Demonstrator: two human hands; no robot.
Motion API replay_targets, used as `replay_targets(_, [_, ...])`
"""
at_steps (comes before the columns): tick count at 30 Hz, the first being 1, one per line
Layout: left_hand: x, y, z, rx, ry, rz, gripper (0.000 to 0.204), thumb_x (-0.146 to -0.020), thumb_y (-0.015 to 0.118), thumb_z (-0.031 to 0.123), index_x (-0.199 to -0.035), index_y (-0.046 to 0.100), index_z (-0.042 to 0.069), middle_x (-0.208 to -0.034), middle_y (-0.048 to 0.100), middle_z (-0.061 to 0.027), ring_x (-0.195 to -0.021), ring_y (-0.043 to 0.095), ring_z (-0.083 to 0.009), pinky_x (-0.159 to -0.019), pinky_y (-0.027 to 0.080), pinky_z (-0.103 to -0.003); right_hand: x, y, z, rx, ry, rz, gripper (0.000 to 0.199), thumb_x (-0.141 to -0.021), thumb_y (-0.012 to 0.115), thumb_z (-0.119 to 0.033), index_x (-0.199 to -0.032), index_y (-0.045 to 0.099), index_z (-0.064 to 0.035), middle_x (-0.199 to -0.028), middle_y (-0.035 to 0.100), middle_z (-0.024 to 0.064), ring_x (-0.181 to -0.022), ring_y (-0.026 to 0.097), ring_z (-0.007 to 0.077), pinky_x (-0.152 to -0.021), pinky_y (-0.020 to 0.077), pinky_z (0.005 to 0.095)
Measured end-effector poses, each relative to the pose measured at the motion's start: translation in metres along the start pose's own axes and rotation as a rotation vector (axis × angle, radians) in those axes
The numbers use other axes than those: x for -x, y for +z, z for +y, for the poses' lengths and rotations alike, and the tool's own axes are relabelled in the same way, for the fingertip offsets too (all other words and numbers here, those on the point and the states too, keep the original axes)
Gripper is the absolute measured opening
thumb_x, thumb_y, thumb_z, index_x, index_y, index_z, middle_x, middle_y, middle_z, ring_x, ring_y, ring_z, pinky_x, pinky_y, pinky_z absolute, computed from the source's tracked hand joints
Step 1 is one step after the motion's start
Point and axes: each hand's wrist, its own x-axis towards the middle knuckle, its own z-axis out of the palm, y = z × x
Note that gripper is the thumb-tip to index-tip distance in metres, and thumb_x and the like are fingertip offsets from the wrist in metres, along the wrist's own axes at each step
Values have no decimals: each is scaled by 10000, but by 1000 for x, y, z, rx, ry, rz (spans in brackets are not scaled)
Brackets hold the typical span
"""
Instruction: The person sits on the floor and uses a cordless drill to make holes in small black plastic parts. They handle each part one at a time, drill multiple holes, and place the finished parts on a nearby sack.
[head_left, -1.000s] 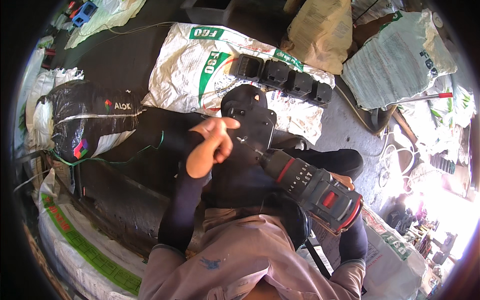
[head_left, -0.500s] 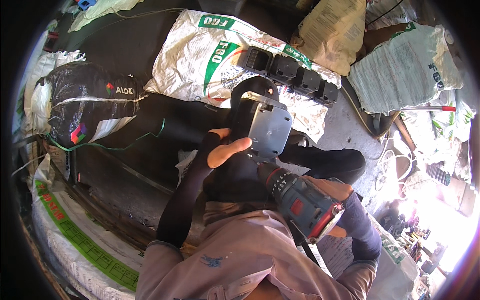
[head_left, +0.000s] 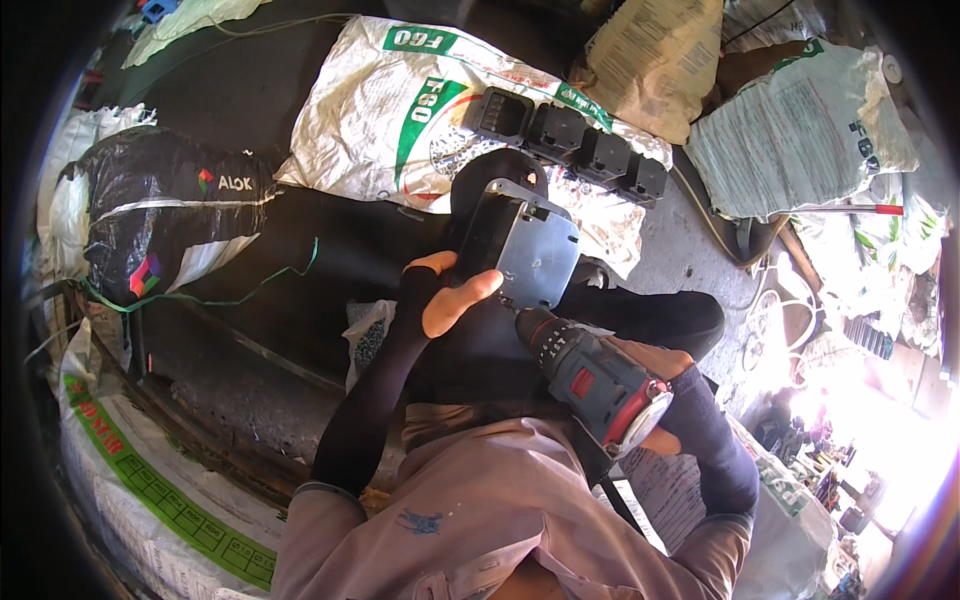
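A black box-shaped housing point(head_left: 484, 232) with a flat grey metal plate point(head_left: 542, 258) on its face is tilted up over my lap. My left hand point(head_left: 458, 302) is closed around its lower left side, thumb on the plate's edge. A dark grey and red cordless drill point(head_left: 603, 388) is gripped in my right hand point(head_left: 655, 357), which wraps its handle mostly out of sight beneath the body. The drill's tip points at the plate's lower left corner; whether it touches a screw there is too small to tell.
Several similar black housings point(head_left: 603, 155) stand in a row on a white sack point(head_left: 350, 120) ahead. A stuffed black bag point(head_left: 165, 215) lies at left. Paper and woven sacks point(head_left: 805, 140) fill the far right. A red-tipped rod point(head_left: 850, 209) and white cable point(head_left: 768, 318) lie at right.
The drill has turned slightly, its rear end swinging toward me and its tip now up at the plate's lower corner. My left hand keeps its hold on the housing. The whole view has shifted a little.
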Motion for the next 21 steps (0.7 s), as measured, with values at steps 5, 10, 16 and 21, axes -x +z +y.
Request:
replay_targets(5, [-3, 1, -6, -79, 42, 35, 505, -696, 783, 465, -638, 561, 15, -583, 535, -59, -568, 498, -139, -555, 413, -332, -4, 1, 3, 8, 15, -21, 797, -638, 752, -320, -1281, 511, 84, -1143, 631, 225, -1003, 654, 357, -894, 497, 366])
replay_targets(10, [-7, 7, -17, -133, 101, 85, 510, -682, 791, 447, -605, 524, 20, -555, 491, -52, -539, 457, -135, -518, 391, -340, -5, 3, 7, -56, -38, 13, 802, -638, 761, -320, -1289, 505, 73, -1120, 632, 224, -979, 660, 350, -878, 500, 364])
replay_targets(16, [-8, 13, -21, -46, 134, 124, 470, -674, 810, 380, -601, 522, 17, -560, 507, -45, -537, 467, -125, -513, 392, -328, -11, 6, 10, -35, -28, 8, 800, -624, 762, -315, -1287, 507, 54, -1074, 637, 218, -926, 656, 365, -829, 507, 364])
replay_targets(21, [-8, 14, -23, 4, 101, 127, 437, -674, 812, 359, -616, 548, 16, -571, 540, -47, -546, 499, -125, -522, 407, -313, -16, 9, 10, 48, -72, 43, 809, -599, 773, -303, -1286, 507, 32, -1008, 645, 198, -873, 650, 375, -779, 511, 369])
